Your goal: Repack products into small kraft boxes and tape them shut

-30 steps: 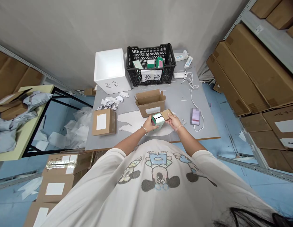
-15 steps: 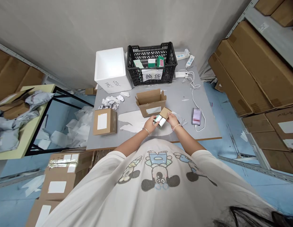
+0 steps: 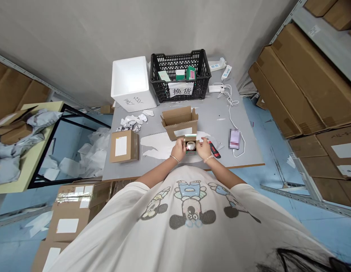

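A small green-and-white box [image 3: 190,152] with its top flaps raised is between my two hands. Inside it shows a round, shiny object [image 3: 190,146], whose kind I cannot make out. My left hand [image 3: 179,148] grips the box's left side. On the right side, the fingers of my right hand [image 3: 203,149] are closed on the box's edge and flap. Just right of that hand lies a red-and-black utility knife [image 3: 214,150], partly covered by it. Beyond the hands stands an open cardboard box [image 3: 179,124] with a white label.
A closed carton [image 3: 124,146] and crumpled paper [image 3: 133,121] are at the left. Behind stand a white foam box [image 3: 140,101] and a black crate [image 3: 179,96] holding small boxes. A phone [image 3: 234,139] on a white cable and power strips [image 3: 216,88] lie right. Cartons [image 3: 300,83] fill the right shelf.
The small box has been turned upright with its top open, and the round shiny object inside now shows. My hands have moved to its two sides. The utility knife has come into view.
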`<control>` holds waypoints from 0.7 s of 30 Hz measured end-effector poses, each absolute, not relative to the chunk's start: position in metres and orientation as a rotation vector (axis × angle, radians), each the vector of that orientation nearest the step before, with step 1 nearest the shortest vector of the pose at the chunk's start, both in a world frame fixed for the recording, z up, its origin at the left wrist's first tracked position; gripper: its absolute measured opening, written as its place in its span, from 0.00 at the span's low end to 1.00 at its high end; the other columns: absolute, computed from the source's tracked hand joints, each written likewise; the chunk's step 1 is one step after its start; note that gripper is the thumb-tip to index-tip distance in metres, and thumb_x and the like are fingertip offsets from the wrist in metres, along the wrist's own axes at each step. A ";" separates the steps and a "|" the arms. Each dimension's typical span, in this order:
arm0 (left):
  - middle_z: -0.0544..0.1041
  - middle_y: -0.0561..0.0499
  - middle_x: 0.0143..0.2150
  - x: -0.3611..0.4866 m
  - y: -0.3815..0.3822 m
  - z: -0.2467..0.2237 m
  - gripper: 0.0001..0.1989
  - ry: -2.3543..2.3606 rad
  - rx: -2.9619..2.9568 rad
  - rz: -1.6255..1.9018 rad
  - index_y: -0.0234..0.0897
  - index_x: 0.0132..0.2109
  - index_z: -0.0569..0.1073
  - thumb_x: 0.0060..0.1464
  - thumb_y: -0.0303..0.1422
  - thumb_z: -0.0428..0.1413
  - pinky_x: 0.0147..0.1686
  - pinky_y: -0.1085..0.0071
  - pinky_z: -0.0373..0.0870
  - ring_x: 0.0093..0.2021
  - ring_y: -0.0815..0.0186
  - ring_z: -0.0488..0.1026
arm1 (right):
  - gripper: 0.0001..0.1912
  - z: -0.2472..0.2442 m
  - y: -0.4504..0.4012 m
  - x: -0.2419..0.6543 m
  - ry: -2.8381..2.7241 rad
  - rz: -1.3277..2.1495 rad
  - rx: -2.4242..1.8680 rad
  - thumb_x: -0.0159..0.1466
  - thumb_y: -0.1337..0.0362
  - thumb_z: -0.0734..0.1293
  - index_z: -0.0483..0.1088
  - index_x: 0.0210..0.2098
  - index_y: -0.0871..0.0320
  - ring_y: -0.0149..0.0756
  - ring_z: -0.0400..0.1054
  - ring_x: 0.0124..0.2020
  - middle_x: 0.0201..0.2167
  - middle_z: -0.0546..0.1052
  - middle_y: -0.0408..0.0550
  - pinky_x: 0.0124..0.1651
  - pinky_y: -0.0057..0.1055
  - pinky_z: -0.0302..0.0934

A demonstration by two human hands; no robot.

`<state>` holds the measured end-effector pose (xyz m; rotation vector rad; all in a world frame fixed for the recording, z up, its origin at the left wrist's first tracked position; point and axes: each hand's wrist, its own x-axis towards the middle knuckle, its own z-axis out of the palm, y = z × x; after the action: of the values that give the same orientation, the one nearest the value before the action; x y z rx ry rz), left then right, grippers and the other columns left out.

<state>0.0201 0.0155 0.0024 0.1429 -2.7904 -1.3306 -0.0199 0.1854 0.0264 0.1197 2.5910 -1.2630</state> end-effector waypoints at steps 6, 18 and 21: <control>0.68 0.44 0.61 0.012 0.008 -0.001 0.20 -2.751 -0.210 -1.452 0.39 0.51 0.71 0.54 0.21 0.46 0.60 0.58 0.63 0.61 0.59 0.65 | 0.19 0.019 0.199 -0.020 2.506 -1.293 0.133 0.63 0.63 0.57 0.61 0.54 0.56 0.39 0.71 0.36 0.36 0.76 0.48 0.44 0.36 0.66; 0.65 0.36 0.62 0.014 0.014 -0.010 0.43 -2.836 -0.363 -1.357 0.35 0.67 0.55 0.46 0.32 0.64 0.61 0.49 0.61 0.63 0.47 0.62 | 0.25 0.061 0.179 -0.004 2.901 -0.626 -0.359 0.56 0.56 0.70 0.71 0.48 0.66 0.64 0.43 0.67 0.64 0.56 0.70 0.64 0.55 0.45; 0.66 0.35 0.61 0.014 0.022 -0.011 0.39 -2.827 -0.401 -1.290 0.33 0.66 0.55 0.48 0.29 0.60 0.61 0.50 0.61 0.62 0.49 0.63 | 0.26 0.059 0.176 -0.005 2.896 -0.606 -0.348 0.55 0.57 0.71 0.72 0.49 0.66 0.64 0.42 0.68 0.64 0.57 0.70 0.65 0.57 0.42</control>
<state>0.0141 0.0221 -0.0110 -0.4015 -2.8274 -1.2901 -0.0046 0.1762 0.0592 -0.3480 2.8963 -0.6058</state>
